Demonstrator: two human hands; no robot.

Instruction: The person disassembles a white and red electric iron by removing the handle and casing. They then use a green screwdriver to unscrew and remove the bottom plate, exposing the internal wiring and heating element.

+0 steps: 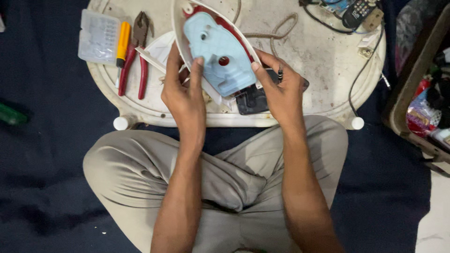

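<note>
Both hands, the left hand (183, 96) and right hand (281, 91), curl around an opened iron body (218, 51) with a pale blue inner plate, held between them above the white tabletop (323, 61). A black part (251, 100) lies just beneath. Left of the left hand lie red-handled pliers (137, 56), a yellow-handled screwdriver (123, 42) and a clear plastic box (98, 36). Beyond the right hand, black cables (363, 70) trail.

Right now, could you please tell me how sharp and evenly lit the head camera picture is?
Head view: the pale blue plastic housing held by the left hand and right hand is sharp and softly lit, without glare; the dark blue floor cloth falls into shadow; the cluttered shelf at right looks dim and slightly blurred.
</note>
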